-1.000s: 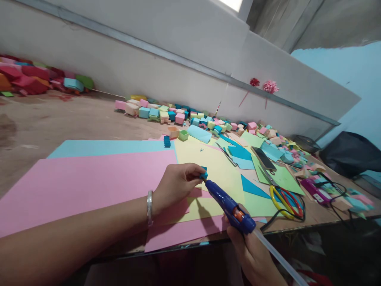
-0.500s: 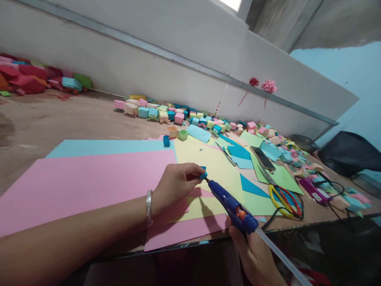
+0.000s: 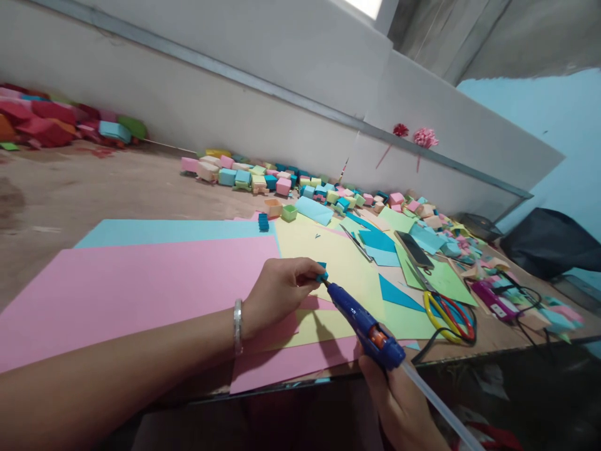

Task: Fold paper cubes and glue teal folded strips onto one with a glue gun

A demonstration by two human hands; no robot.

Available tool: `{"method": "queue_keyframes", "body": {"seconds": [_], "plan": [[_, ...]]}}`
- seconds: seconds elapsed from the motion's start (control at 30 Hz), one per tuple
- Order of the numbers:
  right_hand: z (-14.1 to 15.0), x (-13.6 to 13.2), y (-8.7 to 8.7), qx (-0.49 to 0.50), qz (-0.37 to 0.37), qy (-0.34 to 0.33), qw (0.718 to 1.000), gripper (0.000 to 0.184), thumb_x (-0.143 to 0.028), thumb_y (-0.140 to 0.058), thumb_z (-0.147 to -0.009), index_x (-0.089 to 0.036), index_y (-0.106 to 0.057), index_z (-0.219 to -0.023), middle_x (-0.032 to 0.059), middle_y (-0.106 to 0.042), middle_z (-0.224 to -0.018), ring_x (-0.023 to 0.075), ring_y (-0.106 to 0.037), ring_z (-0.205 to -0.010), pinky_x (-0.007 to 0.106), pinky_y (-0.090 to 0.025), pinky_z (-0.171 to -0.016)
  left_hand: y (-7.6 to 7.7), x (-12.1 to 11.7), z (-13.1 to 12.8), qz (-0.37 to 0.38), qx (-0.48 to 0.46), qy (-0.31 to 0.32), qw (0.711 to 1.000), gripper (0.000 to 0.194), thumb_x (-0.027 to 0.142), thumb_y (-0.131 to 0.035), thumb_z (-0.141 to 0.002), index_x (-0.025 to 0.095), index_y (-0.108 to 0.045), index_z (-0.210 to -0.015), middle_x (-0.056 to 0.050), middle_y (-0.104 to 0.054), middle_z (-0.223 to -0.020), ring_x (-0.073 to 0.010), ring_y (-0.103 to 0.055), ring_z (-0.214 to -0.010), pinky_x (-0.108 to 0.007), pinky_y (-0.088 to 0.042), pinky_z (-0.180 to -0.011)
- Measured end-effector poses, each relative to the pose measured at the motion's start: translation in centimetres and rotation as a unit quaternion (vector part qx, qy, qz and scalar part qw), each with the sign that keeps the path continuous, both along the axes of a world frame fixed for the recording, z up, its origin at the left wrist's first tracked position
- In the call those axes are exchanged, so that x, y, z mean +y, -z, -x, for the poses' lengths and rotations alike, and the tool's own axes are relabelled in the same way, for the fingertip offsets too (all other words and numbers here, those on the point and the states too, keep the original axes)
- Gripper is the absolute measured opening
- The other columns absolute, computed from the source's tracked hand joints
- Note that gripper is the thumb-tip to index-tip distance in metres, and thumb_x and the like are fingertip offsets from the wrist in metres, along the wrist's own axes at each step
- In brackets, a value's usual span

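Left hand (image 3: 280, 294): grip pinching small blue folded-paper piece (image 3: 322, 273). Right hand (image 3: 397, 391): grip wrapped round dark-blue plastic glue gun (image 3: 364, 322), nozzle at piece.

My left fingers (image 3: 313, 270) hide much of the small blue paper piece (image 3: 322, 273). My right hand (image 3: 399, 398) is partly behind the dark blue glue gun (image 3: 364, 326), whose translucent glue stick (image 3: 444, 410) runs off the bottom edge, as does my right forearm.

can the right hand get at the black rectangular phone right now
Probably not as is: the right hand holds the dark blue plastic glue gun. Once empty, it could likely reach the uncovered phone.
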State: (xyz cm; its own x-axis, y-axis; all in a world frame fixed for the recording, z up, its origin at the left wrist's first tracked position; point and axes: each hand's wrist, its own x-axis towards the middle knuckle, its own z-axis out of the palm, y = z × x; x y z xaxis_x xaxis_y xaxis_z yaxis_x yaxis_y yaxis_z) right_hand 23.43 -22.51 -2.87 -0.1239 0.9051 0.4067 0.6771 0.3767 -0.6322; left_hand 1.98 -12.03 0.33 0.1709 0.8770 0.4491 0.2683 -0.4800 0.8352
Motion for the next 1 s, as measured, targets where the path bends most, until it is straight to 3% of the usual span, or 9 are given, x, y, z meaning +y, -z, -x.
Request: {"method": "queue_keyframes", "body": {"seconds": [0.6, 0.83, 1.0], "plan": [[-0.5, 0.0, -0.3, -0.016, 0.0, -0.004, 1.0, 0.021, -0.04, -0.045, -0.097, -0.024, -0.058, -0.096, 0.0041, -0.065, -0.092, 0.0206, -0.063, -0.082, 0.027, -0.053, -0.066, -0.6, 0.0, -0.1, 0.024, 0.016, -0.006, 1.0, 0.013, 0.011, -0.07, -0.07, 0.02, -0.073, -0.079, 0.001, -0.076, -0.076, -0.0152, -0.071, -0.068, -0.025, -0.059, -0.069], [0.4, 0.1, -1.1, 0.016, -0.018, -0.017, 1.0, 0.024, -0.042, -0.043, -0.098, -0.023, -0.055, -0.09, 0.0011, -0.062, -0.08, 0.0167, -0.06, -0.07, 0.025, -0.05, -0.062, -0.7, -0.1, -0.1, 0.031, 0.018, 0.013, 0.999, 0.009, 0.015, -0.069, -0.072, 0.019, -0.072, -0.079, 0.0, -0.076, -0.077, -0.0153, -0.07, -0.069, -0.025, -0.059, -0.069], [-0.3, 0.0, -0.7, -0.011, -0.005, -0.005, 1.0, 0.021, -0.04, -0.044, -0.098, -0.023, -0.055, -0.091, 0.003, -0.063, -0.088, 0.0182, -0.061, -0.078, 0.026, -0.052, -0.065, -0.7, -0.1, -0.2, 0.043, 0.004, 0.01, 0.999, 0.008, 0.015, -0.069, -0.071, 0.018, -0.072, -0.078, -0.001, -0.076, -0.076, -0.0155, -0.07, -0.069, -0.025, -0.059, -0.069]]}}
